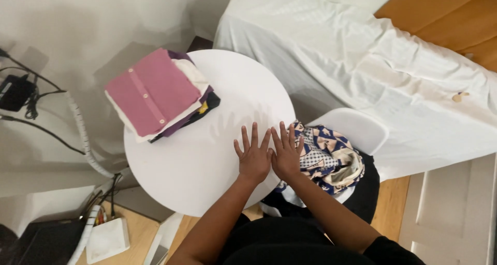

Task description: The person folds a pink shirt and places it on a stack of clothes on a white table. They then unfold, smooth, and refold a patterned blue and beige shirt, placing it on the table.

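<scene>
Where both hands, left hand (252, 159) and right hand (286, 153), lie flat with fingers spread (holding nothing) on smooth round white table (181, 161), folded pink cardigan (152, 91) sits well apart.

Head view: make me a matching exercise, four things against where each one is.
Things:
1. Left hand
2. Folded stack
3. Patterned cloth
4. White sheet

Places:
A. On the white chair, right of the table
B. Flat on the round table, beside the right hand
C. Draped over the bed behind the table
D. On the table's far left part

Pairs: 1-B, 2-D, 3-A, 4-C
</scene>
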